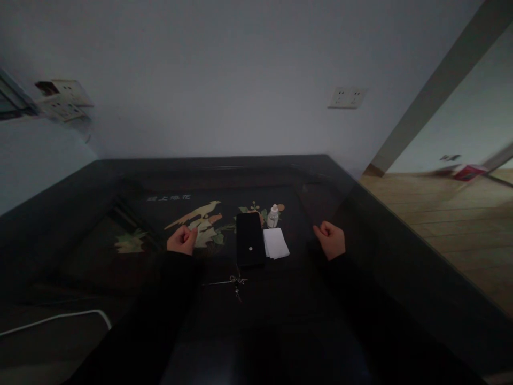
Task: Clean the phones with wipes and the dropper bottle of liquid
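Observation:
My left hand (pixel 182 239) rests on the dark table as a loose fist, over a printed bird-and-leaf pattern, with nothing visible in it. To the right, my right hand (pixel 330 240) is likewise curled into a fist and holds nothing I can see. Between them lies a black rectangular case (pixel 250 238) with a small pale dot on it. Some folded white paper or cloth (pixel 276 243) lies against its right side. Just behind that stands a small clear bottle (pixel 272 218) with a white cap. A thin metal ornament with a long pin and dangling parts (pixel 236 280) lies in front of the case.
The glossy dark table (pixel 320 176) meets a pale wall with a socket plate (pixel 347 98). More sockets (pixel 70 93) are at the left. A white cable (pixel 60 316) runs along the lower left. Wooden floor (pixel 425 208) and a red object (pixel 469 172) show at the right.

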`<control>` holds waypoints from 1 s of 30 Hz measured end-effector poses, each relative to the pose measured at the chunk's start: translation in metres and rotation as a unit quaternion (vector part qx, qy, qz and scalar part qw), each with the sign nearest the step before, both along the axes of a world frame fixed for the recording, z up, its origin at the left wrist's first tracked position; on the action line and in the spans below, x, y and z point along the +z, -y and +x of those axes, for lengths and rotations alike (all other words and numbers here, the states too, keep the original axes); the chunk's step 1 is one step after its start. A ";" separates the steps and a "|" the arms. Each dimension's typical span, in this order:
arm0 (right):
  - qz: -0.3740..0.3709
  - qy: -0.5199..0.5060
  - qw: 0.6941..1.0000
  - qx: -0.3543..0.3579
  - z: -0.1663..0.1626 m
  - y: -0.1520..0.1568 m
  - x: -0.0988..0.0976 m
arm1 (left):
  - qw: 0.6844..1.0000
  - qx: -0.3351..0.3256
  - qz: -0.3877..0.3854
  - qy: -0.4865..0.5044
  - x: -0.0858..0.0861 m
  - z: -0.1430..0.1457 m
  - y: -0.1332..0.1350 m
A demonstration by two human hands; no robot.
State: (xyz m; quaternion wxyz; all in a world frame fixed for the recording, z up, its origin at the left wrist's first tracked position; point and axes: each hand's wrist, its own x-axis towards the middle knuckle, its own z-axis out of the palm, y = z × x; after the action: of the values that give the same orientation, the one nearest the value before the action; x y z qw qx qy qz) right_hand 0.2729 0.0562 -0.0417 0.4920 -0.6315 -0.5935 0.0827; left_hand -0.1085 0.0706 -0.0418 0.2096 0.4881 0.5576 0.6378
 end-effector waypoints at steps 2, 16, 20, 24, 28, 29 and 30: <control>-0.002 0.011 1.000 0.011 0.000 -0.001 -0.001 | 0.999 0.001 -0.013 -0.031 0.003 0.002 0.000; 0.006 0.101 0.992 0.076 -0.001 0.007 -0.002 | 0.980 -0.103 -0.070 -0.156 -0.005 0.027 0.006; 0.012 0.130 0.987 0.095 -0.002 0.008 -0.002 | 0.966 -0.128 -0.078 -0.211 -0.004 0.029 0.011; 0.019 0.180 0.974 0.138 -0.022 0.013 0.006 | 0.944 -0.168 -0.062 -0.276 -0.006 0.034 0.012; 0.007 0.270 0.939 0.214 -0.063 0.019 0.013 | 0.870 -0.200 -0.083 -0.442 -0.014 0.044 0.013; 0.001 0.291 0.931 0.219 -0.073 0.019 0.013 | 0.843 -0.202 -0.103 -0.487 -0.015 0.046 0.014; -0.005 0.310 0.925 0.219 -0.081 0.018 0.013 | 0.820 -0.203 -0.122 -0.521 -0.016 0.048 0.015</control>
State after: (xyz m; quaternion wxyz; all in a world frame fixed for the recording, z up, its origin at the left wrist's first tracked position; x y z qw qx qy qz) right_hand 0.1916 0.0385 -0.0290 0.2500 -0.4822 -0.8396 -0.0081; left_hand -0.0606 0.0557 -0.0581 0.0704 0.8204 0.5452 0.1574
